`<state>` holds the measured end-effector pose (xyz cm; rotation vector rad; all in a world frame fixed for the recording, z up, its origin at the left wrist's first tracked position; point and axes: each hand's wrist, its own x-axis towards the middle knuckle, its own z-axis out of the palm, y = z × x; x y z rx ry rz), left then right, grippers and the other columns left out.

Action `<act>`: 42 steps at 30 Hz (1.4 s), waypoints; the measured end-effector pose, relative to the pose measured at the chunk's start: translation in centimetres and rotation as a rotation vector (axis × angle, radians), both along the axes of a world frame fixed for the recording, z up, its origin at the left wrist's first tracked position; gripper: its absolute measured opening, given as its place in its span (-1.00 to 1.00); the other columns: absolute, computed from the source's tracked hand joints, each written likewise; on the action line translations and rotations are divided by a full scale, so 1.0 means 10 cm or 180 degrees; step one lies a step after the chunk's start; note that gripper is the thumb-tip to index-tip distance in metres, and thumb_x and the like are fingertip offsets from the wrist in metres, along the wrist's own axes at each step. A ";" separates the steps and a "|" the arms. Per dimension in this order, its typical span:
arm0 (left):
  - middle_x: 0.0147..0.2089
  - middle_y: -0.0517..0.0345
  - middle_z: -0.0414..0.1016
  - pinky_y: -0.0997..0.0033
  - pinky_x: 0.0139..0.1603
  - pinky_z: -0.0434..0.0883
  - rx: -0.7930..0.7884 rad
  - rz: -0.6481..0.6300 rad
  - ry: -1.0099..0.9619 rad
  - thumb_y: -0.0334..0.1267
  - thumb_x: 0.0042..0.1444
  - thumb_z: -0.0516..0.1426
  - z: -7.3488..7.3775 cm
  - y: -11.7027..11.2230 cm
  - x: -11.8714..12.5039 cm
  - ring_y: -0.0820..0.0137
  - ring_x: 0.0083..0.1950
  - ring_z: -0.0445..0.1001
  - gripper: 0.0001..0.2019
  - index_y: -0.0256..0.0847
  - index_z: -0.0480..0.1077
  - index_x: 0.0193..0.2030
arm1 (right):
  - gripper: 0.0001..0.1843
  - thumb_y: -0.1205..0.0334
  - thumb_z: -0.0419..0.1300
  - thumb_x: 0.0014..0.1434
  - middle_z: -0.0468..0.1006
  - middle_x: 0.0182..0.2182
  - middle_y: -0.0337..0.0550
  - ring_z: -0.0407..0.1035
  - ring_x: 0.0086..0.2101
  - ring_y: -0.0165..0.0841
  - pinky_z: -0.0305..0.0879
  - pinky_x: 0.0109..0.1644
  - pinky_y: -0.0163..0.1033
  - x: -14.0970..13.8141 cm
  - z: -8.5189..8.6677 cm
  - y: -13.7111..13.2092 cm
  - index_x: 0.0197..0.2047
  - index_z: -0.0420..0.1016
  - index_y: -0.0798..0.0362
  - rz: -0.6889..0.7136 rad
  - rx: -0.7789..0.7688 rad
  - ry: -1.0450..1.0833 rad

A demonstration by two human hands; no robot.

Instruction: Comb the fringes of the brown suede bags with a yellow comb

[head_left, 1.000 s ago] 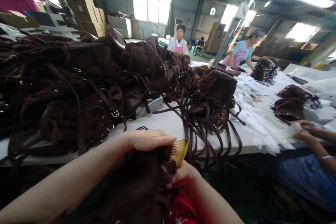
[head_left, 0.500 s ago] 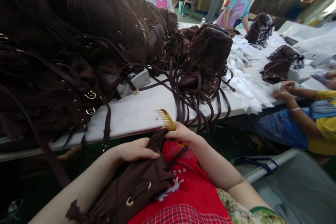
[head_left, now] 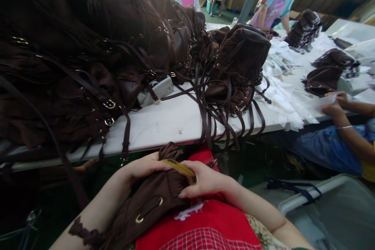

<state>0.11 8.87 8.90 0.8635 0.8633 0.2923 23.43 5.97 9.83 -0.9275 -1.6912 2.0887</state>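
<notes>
A dark brown fringed bag (head_left: 149,207) with gold eyelets and a drawstring lies across my lap, over the red apron (head_left: 211,218). My left hand (head_left: 146,166) is closed on the bag's upper edge, beside a tuft of fringe (head_left: 170,151). In my right hand (head_left: 202,179) is a yellow comb (head_left: 180,168), held flat against the fringe at the bag's top. Its teeth are mostly hidden by the fringe and the fingers.
A big pile of brown bags (head_left: 125,19) covers the left of the white table (head_left: 164,121). Straps (head_left: 225,125) dangle over its edge. White paper (head_left: 284,97) lies at the right, near a co-worker's hands (head_left: 336,103). A grey bin (head_left: 331,207) stands at lower right.
My right hand has brought the comb down from above the bag onto its fringe, nearer my left hand. The comb has turned flatter. The view has shifted slightly left.
</notes>
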 end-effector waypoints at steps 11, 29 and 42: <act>-0.23 0.12 0.57 0.27 -0.09 0.44 -0.0116 0.0210 0.0295 -0.19 -0.11 0.32 0.00 0.00 0.05 0.26 -0.18 0.52 -0.66 -0.28 0.43 -0.19 | -0.68 0.36 0.18 -0.16 0.50 -0.39 -0.22 0.32 -0.39 -0.36 0.24 -0.29 -0.32 -0.05 0.10 -0.15 -0.25 0.50 0.06 -0.0376 0.1910 -0.1200; -0.17 0.09 0.60 0.31 0.07 0.38 0.0866 -0.1438 -0.0193 0.03 0.04 0.20 0.23 0.03 0.41 0.23 -0.11 0.51 -0.61 -0.23 0.55 -0.14 | -0.78 0.24 0.29 -0.05 0.51 -0.37 -0.27 0.36 -0.33 -0.43 0.30 -0.11 -0.32 0.08 -0.04 0.76 -0.29 0.52 0.15 0.0816 -0.0132 0.0299; -0.25 -0.12 0.60 0.41 -0.26 0.42 -0.0233 -0.0164 -0.0669 -0.20 0.03 0.18 0.00 -0.07 0.32 0.32 -0.32 0.52 -0.76 -0.39 0.54 -0.35 | -0.65 0.04 0.12 0.19 0.51 -0.41 -0.20 0.37 -0.37 -0.37 0.22 -0.24 -0.29 0.20 -0.13 0.77 -0.07 0.34 0.13 -0.1475 0.1614 -0.1406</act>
